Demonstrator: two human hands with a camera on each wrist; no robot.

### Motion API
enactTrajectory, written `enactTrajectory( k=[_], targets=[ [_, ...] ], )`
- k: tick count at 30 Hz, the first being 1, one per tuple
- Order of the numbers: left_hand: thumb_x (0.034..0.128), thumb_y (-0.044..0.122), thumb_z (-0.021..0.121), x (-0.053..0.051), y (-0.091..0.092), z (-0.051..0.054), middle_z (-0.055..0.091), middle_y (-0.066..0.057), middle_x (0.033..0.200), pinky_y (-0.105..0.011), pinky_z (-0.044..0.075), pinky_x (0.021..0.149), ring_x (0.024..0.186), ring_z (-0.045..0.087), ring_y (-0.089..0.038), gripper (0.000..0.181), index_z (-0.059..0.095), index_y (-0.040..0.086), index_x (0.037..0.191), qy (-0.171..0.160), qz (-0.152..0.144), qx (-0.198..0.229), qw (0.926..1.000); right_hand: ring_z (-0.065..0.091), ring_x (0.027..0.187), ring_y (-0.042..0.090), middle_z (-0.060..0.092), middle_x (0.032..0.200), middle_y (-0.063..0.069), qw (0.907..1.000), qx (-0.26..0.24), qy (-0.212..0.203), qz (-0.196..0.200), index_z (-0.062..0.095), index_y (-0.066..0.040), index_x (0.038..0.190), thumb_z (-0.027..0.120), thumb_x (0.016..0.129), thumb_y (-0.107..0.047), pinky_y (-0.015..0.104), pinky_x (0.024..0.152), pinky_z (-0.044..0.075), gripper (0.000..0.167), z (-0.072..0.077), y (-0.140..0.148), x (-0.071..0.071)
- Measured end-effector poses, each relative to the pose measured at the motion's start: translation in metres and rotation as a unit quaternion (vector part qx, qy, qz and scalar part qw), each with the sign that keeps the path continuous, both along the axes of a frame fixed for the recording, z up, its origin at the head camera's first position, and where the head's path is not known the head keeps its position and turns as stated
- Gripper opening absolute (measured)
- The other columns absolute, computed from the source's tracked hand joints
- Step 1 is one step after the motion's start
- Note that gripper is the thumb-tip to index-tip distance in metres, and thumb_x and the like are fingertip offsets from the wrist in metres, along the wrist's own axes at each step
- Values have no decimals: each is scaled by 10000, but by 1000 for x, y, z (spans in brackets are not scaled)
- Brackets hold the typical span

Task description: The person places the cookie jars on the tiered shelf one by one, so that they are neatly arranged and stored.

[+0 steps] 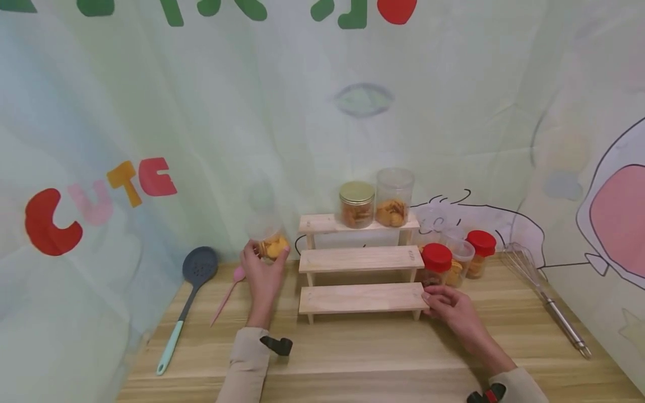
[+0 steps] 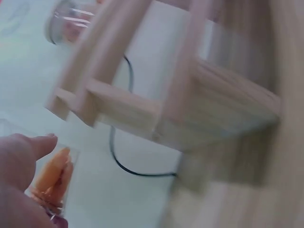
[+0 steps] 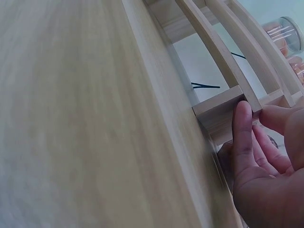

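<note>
My left hand (image 1: 262, 280) grips a clear jar (image 1: 274, 246) with yellow-orange snacks in its lower part, left of a three-step wooden rack (image 1: 360, 260). In the left wrist view, the jar's snacks (image 2: 54, 175) show beside the thumb; the jar's upper part is faint. At the rack's lowest step, my right hand (image 1: 457, 314) pinches the right end between thumb and finger, as the right wrist view also shows at the step's corner (image 3: 225, 100). On the top step stand a gold-lidded jar (image 1: 356, 207) and a clear jar (image 1: 395, 201), both holding snacks.
Right of the rack stand a red-lidded jar (image 1: 436, 260), a clear-topped jar (image 1: 458, 260) and another red-lidded jar (image 1: 480, 254). A whisk (image 1: 549, 302) lies far right. A slotted turner (image 1: 188, 296) and a pink utensil (image 1: 228, 294) lie left. Printed cloth (image 1: 227, 112) encloses the table.
</note>
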State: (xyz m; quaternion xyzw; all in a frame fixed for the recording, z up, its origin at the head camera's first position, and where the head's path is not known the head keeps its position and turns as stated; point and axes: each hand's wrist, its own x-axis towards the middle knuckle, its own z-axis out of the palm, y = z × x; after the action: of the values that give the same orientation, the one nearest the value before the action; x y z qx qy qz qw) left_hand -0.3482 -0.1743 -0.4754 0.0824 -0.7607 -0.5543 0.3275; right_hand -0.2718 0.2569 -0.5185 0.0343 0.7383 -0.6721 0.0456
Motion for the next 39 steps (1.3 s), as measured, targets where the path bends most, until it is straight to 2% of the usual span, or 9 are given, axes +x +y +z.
enactTrajectory(
  k=[3, 6, 10, 15, 20, 27, 33, 39],
  targets=[
    [853, 259, 945, 3, 5, 14, 487, -228, 1405, -510, 477, 1175, 1329, 546, -369, 817, 496, -10, 1481, 338, 67, 177, 9993, 769, 905, 109, 809, 1043, 14, 10000, 10, 25, -22, 574, 97, 1427, 730, 1056, -196, 276, 873, 653, 499, 0, 0, 0],
    [843, 279, 958, 5, 13, 30, 503, -196, 1404, -473, 476, 1191, 1338, 554, -330, 813, 522, 13, 1476, 606, -30, 223, 9979, 769, 908, 107, 810, 1060, 25, 10000, 41, 25, -46, 573, 97, 1430, 731, 1056, -203, 273, 872, 652, 504, -1, 1, 1],
    [854, 300, 952, 6, 27, 50, 503, -172, 1426, -470, 473, 1193, 1347, 548, -311, 836, 517, 42, 1519, 771, -424, 131, 9960, 772, 897, 109, 812, 1061, 27, 10000, 34, 3, -89, 576, 97, 1430, 735, 1053, -197, 272, 869, 653, 504, -3, 2, 3],
    [866, 301, 943, 2, 48, 65, 520, -172, 1434, -496, 475, 1192, 1351, 540, -312, 846, 507, 32, 1540, 755, -970, -190, 9922, 773, 886, 113, 813, 1038, 17, 10000, -12, 35, -92, 575, 108, 1426, 736, 1051, -182, 270, 864, 653, 500, -4, 1, 4],
    [862, 302, 943, -5, 65, 71, 568, -166, 1435, -515, 493, 1185, 1362, 561, -330, 858, 504, 28, 1546, 551, -1235, -445, 9898, 774, 885, 117, 817, 1067, 28, 10000, -2, 28, -88, 569, 110, 1430, 729, 1055, -176, 262, 859, 651, 498, -4, 1, 5],
    [892, 296, 920, -14, 78, 75, 609, -156, 1456, -478, 530, 1161, 1379, 616, -336, 822, 493, 51, 1550, 146, -1345, -578, 9891, 768, 881, 105, 813, 1031, 0, 9999, -121, 96, -75, 570, 123, 1405, 714, 1061, -149, 268, 857, 653, 462, -3, 0, 5],
    [919, 339, 892, -26, 80, 75, 611, -164, 1504, -460, 485, 1210, 1418, 599, -318, 848, 460, 44, 1587, -104, -1223, -940, 9880, 769, 882, 104, 812, 1029, -4, 9998, -118, 140, -34, 573, 117, 1407, 723, 1057, -160, 270, 858, 653, 471, -2, 0, 3],
    [906, 395, 899, -33, 75, 69, 554, -133, 1562, -445, 479, 1222, 1433, 584, -305, 934, 414, 86, 1642, -353, -1257, -1412, 9813, 771, 894, 112, 812, 1054, 2, 9999, -79, 119, 40, 565, 104, 1426, 722, 1059, -175, 274, 873, 652, 487, -2, 0, 0]
  ],
)
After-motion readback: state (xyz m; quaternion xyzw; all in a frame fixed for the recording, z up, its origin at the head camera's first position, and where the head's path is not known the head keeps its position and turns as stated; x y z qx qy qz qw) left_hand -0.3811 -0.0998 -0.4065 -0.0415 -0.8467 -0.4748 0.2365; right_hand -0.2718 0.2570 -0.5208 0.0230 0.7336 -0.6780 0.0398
